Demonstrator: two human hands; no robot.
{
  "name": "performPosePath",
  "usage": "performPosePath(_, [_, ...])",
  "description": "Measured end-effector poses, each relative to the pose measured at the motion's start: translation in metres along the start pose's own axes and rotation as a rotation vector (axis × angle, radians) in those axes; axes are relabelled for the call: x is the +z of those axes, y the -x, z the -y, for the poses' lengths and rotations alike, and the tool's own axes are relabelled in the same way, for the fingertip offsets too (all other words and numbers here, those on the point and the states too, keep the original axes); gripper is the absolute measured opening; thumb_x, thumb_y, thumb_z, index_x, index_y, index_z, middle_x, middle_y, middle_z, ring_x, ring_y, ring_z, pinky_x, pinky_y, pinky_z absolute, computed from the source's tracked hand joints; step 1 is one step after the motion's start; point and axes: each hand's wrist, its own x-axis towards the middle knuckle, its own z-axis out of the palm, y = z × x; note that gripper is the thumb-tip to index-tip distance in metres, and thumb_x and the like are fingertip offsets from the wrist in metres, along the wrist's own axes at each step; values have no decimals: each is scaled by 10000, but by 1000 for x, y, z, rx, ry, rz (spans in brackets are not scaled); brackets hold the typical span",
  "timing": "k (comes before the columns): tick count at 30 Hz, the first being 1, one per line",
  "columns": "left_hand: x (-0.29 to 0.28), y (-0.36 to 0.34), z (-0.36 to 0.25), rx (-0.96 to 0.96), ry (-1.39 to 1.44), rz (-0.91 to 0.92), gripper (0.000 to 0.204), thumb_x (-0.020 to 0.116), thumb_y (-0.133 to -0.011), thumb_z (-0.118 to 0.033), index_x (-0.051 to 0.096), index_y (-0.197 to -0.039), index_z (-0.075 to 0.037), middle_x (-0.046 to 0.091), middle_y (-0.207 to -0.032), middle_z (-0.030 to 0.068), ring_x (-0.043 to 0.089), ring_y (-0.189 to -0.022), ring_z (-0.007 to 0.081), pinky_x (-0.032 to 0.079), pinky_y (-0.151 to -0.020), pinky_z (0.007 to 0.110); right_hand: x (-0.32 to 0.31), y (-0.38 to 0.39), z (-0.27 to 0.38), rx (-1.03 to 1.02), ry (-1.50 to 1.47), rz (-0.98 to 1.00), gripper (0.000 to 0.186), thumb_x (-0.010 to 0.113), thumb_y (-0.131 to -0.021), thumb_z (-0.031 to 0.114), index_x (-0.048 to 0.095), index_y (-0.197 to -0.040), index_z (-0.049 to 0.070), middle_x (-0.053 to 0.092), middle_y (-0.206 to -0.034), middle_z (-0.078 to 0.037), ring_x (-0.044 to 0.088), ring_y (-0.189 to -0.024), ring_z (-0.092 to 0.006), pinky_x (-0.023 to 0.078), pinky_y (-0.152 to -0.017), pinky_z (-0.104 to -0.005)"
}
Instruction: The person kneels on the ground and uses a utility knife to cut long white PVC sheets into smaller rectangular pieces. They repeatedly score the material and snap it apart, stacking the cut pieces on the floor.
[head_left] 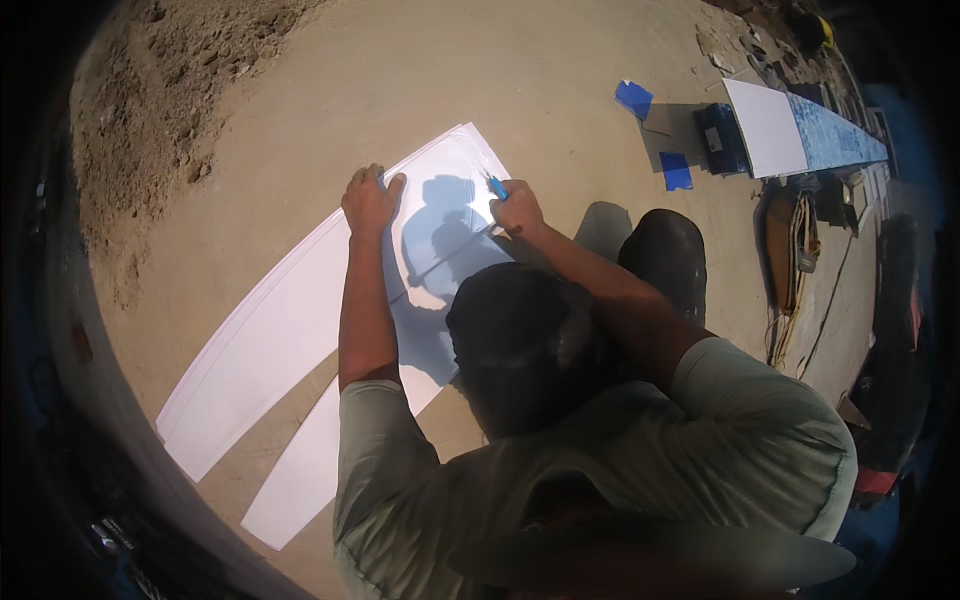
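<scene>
My left hand [369, 201] grips the far left edge of a long white panel [455, 155], with the thumb on top. A small bluish bit shows between its thumb and fingers; I cannot make out what it is. In my right hand [518, 209], a slim blue utility knife [498, 188] is held closed in the fingers. Its tip is at the panel's right side, near the far corner. A shadow falls across the panel, and a thin dark line crosses it. Beside it on the left, another white strip [265, 335] with a curved outer edge stretches toward the near left.
Loose soil [165, 110] lies at the far left. On the right, a white and blue panel [775, 130] rests on a dark blue box [722, 138]. Blue scraps [634, 98] lie nearby on the concrete floor [560, 70]. Cords [797, 250] and other items sit farther right.
</scene>
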Motion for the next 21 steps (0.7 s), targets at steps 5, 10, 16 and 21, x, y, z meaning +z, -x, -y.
performPosePath(5, [16,-26,-6,3,-157,203,781,777,-989,-684,777,-1423,-36,700,-1392,259,674,-1331,475,573,-1134,570,5,-6,14,190,-46,79,358,768,-922,206,842,-1254,95,767,-1344,-239,724,-1263,-501,603,-1065,-599])
performPosePath(10, [-1,-31,11,73,-140,145,862,753,-980,-774,773,-1392,-18,735,-1355,282,692,-1331,480,583,-1106,581,-10,9,44,79,-136,108,297,746,-923,210,801,-1163,43,781,-1213,-265,740,-1190,-493,603,-1033,-613])
performPosePath(16, [-33,-30,37,-72,-55,444,891,703,-1004,-803,794,-1331,21,823,-1214,296,794,-1171,449,587,-1069,532,-16,23,55,427,-578,682,370,726,-960,229,784,-1275,43,809,-1127,-223,767,-1186,-441,605,-1058,-522])
performPosePath(21, [-50,-13,52,-120,64,524,823,695,-1039,-761,805,-1220,34,812,-1002,277,804,-998,410,595,-949,512,-44,-20,-7,353,-265,-85,224,706,-947,156,795,-1125,54,808,-1049,-223,776,-1037,-437,606,-911,-556])
